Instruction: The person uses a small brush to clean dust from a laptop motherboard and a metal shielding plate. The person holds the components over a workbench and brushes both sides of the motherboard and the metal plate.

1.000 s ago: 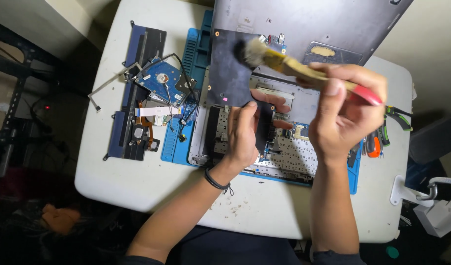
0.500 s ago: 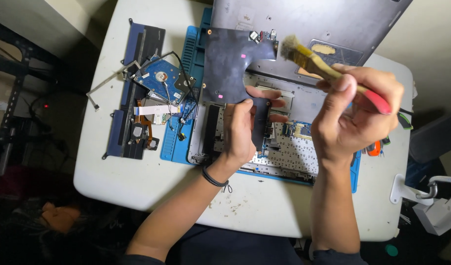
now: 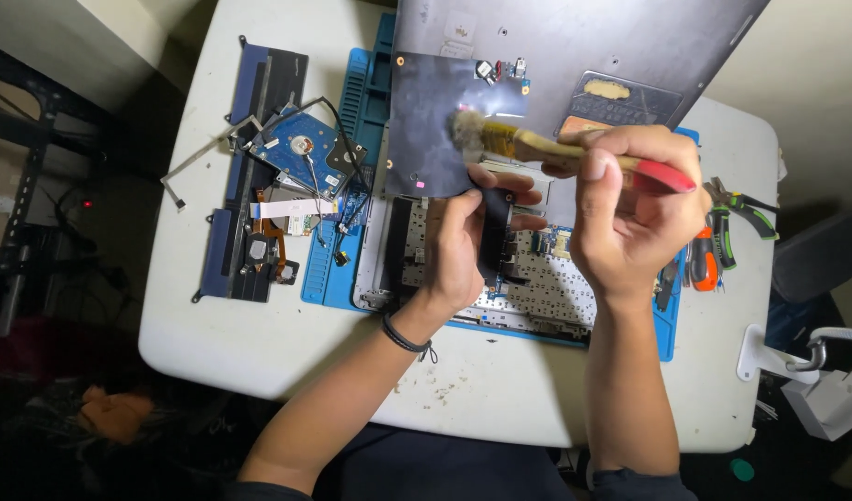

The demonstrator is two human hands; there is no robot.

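Observation:
My right hand [image 3: 630,209] grips a paint brush [image 3: 537,147] with a wooden ferrule and a red handle end; its bristles touch a dark glossy sheet [image 3: 430,121] on an opened laptop base [image 3: 500,278]. My left hand [image 3: 467,237] holds a black rectangular part [image 3: 493,232] upright over the metal keyboard backing, fingers wrapped around it. The grey laptop lid [image 3: 574,46] lies open behind both hands.
A blue work mat [image 3: 338,250] lies under the laptop on a white table [image 3: 259,343]. To the left sit a hard drive [image 3: 301,153], a dark blue bezel strip [image 3: 249,176] and loose cables. Pliers and an orange-handled tool [image 3: 713,250] lie at the right.
The brush swung right and then back left, its bristles now on the dark sheet. My left hand stayed on the black part.

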